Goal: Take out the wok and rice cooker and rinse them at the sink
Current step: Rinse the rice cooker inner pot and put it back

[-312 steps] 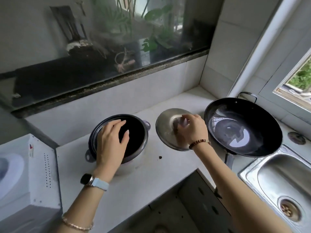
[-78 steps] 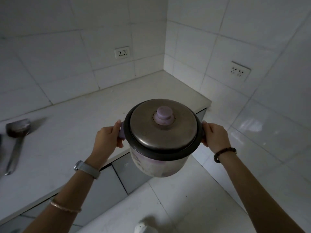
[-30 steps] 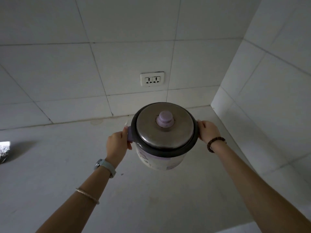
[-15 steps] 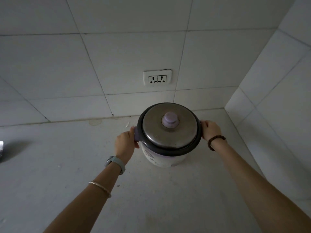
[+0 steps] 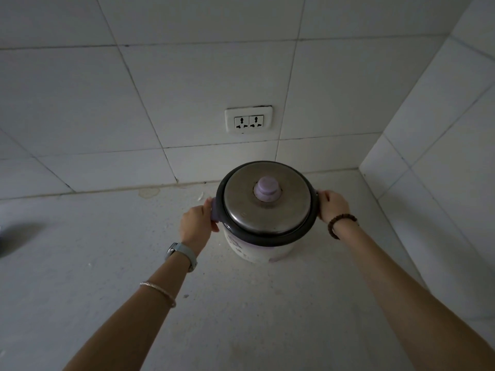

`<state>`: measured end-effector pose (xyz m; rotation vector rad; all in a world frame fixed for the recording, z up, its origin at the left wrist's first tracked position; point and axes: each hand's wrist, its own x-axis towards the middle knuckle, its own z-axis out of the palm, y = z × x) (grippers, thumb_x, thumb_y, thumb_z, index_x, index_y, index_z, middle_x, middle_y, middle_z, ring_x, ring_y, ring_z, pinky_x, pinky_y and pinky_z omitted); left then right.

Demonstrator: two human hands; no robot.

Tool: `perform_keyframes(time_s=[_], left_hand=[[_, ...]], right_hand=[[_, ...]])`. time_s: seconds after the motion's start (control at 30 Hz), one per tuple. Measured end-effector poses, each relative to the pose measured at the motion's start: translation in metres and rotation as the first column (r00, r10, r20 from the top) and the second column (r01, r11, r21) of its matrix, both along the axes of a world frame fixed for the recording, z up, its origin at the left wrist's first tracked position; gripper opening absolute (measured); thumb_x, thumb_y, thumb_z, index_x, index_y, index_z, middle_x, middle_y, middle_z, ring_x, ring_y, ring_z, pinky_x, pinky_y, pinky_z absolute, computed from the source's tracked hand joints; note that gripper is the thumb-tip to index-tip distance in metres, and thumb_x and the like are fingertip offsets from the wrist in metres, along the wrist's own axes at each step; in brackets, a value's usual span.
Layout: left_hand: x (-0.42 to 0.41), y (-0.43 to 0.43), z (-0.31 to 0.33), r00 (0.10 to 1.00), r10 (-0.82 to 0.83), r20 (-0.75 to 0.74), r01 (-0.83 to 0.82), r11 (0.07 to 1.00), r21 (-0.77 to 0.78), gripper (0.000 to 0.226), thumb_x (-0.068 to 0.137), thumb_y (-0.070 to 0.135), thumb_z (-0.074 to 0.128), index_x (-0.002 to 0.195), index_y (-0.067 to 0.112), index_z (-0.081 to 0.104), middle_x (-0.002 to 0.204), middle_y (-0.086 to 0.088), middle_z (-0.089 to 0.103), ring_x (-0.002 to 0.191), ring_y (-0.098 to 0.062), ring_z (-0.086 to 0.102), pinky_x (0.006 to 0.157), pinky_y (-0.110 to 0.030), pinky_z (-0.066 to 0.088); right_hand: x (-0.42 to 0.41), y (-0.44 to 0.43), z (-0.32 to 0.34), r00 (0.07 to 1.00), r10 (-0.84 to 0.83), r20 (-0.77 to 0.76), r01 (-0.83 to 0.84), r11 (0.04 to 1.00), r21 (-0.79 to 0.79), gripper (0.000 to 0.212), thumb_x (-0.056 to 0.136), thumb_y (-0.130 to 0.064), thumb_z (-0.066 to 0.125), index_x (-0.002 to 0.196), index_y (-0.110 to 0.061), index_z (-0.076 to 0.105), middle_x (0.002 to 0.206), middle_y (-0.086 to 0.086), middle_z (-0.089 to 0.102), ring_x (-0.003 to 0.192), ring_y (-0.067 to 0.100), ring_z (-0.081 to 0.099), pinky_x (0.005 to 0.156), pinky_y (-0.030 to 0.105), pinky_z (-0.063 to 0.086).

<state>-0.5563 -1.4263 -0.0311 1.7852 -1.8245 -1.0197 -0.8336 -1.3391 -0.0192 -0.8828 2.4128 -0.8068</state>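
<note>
At the far left we see only a blurred dark shadow [image 5: 18, 234] lying across the countertop [image 5: 93, 263], a pale, matte, faintly speckled slab that runs back to a wall of large glossy white tiles [image 5: 80, 103] with thin dark grout lines. Moving right, our left forearm carries a thin metal bangle [image 5: 158, 290] and, nearer the wrist, a watch [image 5: 179, 253] on a pale smooth strap. Our left hand [image 5: 195, 226] has its fingers curled closed around the small lilac side handle of the rice cooker [image 5: 263, 218]. The cooker is a squat cylinder with a white, lilac-printed body, a broad dark rim and a round, slightly domed lid [image 5: 267, 207] of dull brushed metal, topped by a stubby lilac knob [image 5: 267, 188]. It stands upright, its base appearing to rest on the countertop near the back wall, close to the corner where the two tiled walls meet. Above it, set into the wall, is a white rectangular double socket [image 5: 248, 120]. On the cooker's right side our right hand [image 5: 332, 204] grips the opposite handle, fingers wrapped out of sight behind the rim, and a bracelet of round dark beads [image 5: 340, 223] circles that wrist. Beyond it rises the right-hand tiled wall [image 5: 442, 156], equally smooth and white.
</note>
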Motion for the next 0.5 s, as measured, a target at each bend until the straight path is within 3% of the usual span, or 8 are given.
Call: perform_keyframes(time_s=[0.2, 0.27, 0.33, 0.4, 0.5], left_hand=[[0.0, -0.004, 0.004, 1.0, 0.013, -0.014, -0.012, 0.997, 0.076, 0.056, 0.102, 0.044, 0.032, 0.069, 0.01, 0.061, 0.056, -0.003, 0.062, 0.052, -0.013, 0.058, 0.071, -0.03, 0.053], [0.001, -0.005, 0.006, 0.999, 0.002, -0.034, 0.001, 0.994, 0.113, 0.053, 0.103, 0.044, 0.032, 0.074, 0.01, 0.062, 0.061, -0.005, 0.065, 0.054, -0.015, 0.061, 0.067, -0.029, 0.053], [0.004, -0.005, 0.009, 0.999, -0.011, -0.042, 0.016, 0.992, 0.122, 0.044, 0.103, 0.04, 0.034, 0.088, 0.009, 0.062, 0.074, -0.009, 0.07, 0.064, -0.022, 0.066, 0.067, -0.033, 0.055], [0.01, -0.004, 0.013, 1.0, 0.011, 0.013, -0.012, 0.998, 0.059, 0.035, 0.102, 0.035, 0.038, 0.101, 0.006, 0.059, 0.091, -0.013, 0.07, 0.078, -0.028, 0.066, 0.07, -0.037, 0.054], [0.021, 0.009, 0.026, 0.997, 0.074, -0.029, -0.075, 0.997, -0.035, 0.027, 0.101, 0.024, 0.043, 0.118, 0.006, 0.055, 0.111, -0.013, 0.065, 0.096, -0.028, 0.061, 0.077, -0.034, 0.048]], right_hand=[[0.0, 0.001, -0.002, 0.999, -0.017, 0.041, 0.019, 0.999, -0.042, 0.04, 0.103, -0.029, 0.034, 0.07, -0.014, 0.052, 0.059, 0.003, 0.053, 0.052, 0.017, 0.05, 0.045, 0.022, 0.032], [0.001, 0.004, 0.001, 0.996, -0.027, 0.088, 0.03, 0.999, -0.036, 0.036, 0.102, -0.032, 0.036, 0.08, -0.011, 0.056, 0.068, 0.009, 0.061, 0.054, 0.019, 0.056, 0.046, 0.023, 0.04], [0.002, 0.007, 0.006, 0.998, -0.02, 0.063, 0.021, 1.0, -0.019, 0.03, 0.101, -0.032, 0.04, 0.096, -0.01, 0.059, 0.089, 0.013, 0.067, 0.07, 0.026, 0.064, 0.058, 0.03, 0.052], [0.004, 0.013, 0.016, 0.998, 0.0, -0.068, -0.004, 0.998, -0.059, 0.027, 0.099, -0.027, 0.044, 0.111, -0.008, 0.06, 0.106, 0.013, 0.066, 0.093, 0.03, 0.064, 0.076, 0.034, 0.052], [0.013, 0.027, 0.038, 0.978, 0.07, -0.195, -0.126, 0.949, -0.288, 0.028, 0.094, -0.016, 0.052, 0.121, -0.011, 0.058, 0.117, 0.009, 0.062, 0.109, 0.025, 0.058, 0.088, 0.031, 0.046]])
